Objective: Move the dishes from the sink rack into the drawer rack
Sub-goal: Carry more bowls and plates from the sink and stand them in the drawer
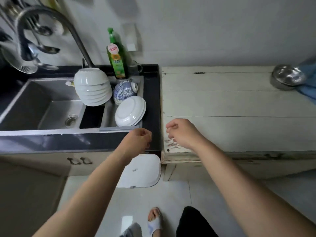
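Left of centre in sink rack (119, 128): bowl stack (92, 87), heavy, glazed, slippery, best gripped at rims; plates (130, 111), brittle, taken by edges; patterned bowl (124, 91), light; below, left hand (139, 139) and right hand (182, 132), fingers loosely curled, empty.

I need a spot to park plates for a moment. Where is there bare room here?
The white wooden top is bare between the dark counter and the steel bowl. The sink rack is crowded with bowls and plates.

Stacked bowls (93, 87) stand behind plates (130, 111), apparently in the sink rack (119, 128).
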The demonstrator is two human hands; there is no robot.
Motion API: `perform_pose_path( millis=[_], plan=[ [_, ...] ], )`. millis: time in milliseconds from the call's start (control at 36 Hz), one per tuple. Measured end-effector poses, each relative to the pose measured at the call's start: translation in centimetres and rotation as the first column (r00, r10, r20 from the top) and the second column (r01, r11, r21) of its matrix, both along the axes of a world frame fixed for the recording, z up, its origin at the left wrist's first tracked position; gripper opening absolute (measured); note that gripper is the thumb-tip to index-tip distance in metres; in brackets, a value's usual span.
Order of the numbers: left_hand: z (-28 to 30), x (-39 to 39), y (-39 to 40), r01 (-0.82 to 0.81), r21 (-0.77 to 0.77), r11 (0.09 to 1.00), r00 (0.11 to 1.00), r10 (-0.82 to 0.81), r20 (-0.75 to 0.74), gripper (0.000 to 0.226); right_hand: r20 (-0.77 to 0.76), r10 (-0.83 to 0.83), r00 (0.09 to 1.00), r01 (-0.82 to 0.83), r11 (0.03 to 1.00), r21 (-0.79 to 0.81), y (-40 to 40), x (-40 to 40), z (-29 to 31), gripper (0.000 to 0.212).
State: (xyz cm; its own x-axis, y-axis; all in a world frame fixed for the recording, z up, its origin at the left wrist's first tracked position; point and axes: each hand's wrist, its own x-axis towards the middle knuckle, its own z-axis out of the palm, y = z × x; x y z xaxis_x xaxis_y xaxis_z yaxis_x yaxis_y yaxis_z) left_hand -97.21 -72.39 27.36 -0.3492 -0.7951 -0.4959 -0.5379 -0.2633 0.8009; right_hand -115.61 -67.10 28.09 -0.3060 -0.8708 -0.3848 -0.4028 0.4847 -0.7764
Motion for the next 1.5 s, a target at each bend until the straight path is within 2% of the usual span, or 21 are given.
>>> perform_pose_path(
  millis=[83,167,333,472,639,778,1000,1167,1250,1361,1500],
  plan=[
    [-1.3,-1.4,-4.5,0.005,-0.144,0.99,0.985,0.02,0.17,0.016,0.045,0.021,0.999,-0.021,1.0,-0.017,-3.1,-1.3,-0.3,0.015],
    [-3.0,-2.8,-8.3,0.049,-0.269,0.962,0.918,0.062,0.391,0.03,0.092,0.06,0.994,-0.06,0.998,-0.003,-6.4,-2.8,-1.3,0.013],
    [-6.5,-4.4,-13.1,0.055,-0.229,0.972,0.829,0.084,0.554,0.043,0.198,0.108,0.974,-0.118,0.992,0.041,-11.6,-5.4,-4.1,0.016],
    [-8.2,-5.7,-16.8,0.074,-0.239,0.968,0.709,0.117,0.695,0.046,0.252,0.17,0.953,-0.195,0.978,0.078,-15.6,-7.1,-5.9,0.017],
    [-9.9,-7.6,-19.4,0.031,-0.218,0.976,0.665,0.143,0.733,0.054,0.265,0.248,0.932,-0.281,0.955,0.095,-19.9,-8.3,-7.3,0.019],
    [-10.8,-7.6,-20.7,0.077,-0.186,0.979,0.633,0.096,0.768,0.064,0.287,0.279,0.917,-0.319,0.942,0.103,-22.6,-8.8,-7.9,0.02],
    [-11.7,-8.6,-20.2,0.074,-0.241,0.968,0.59,0.152,0.793,0.049,0.298,0.33,0.896,-0.379,0.917,0.123,-25.5,-8.6,-9.2,0.02],
    [-11.3,-8.8,-20.9,0.181,-0.234,0.955,0.522,0.109,0.846,0.037,0.283,0.383,0.879,-0.433,0.89,0.142,-27.4,-7.8,-10.7,0.018],
    [-10.9,-8.3,-21.4,0.187,-0.264,0.946,0.498,0.14,0.856,0.027,0.26,0.417,0.871,-0.462,0.875,0.144,-28.3,-7.3,-11.1,0.018],
    [-10.2,-7.5,-22.0,0.124,-0.299,0.946,0.479,0.207,0.853,0.033,0.237,0.44,0.866,-0.48,0.864,0.15,-28.6,-7.1,-11.5,0.019],
    [-10.3,-7.0,-23.2,0.15,-0.324,0.934,0.379,0.248,0.891,0.035,0.186,0.476,0.86,-0.506,0.843,0.182,-28.2,-7.0,-12.1,0.018]
  ],
)
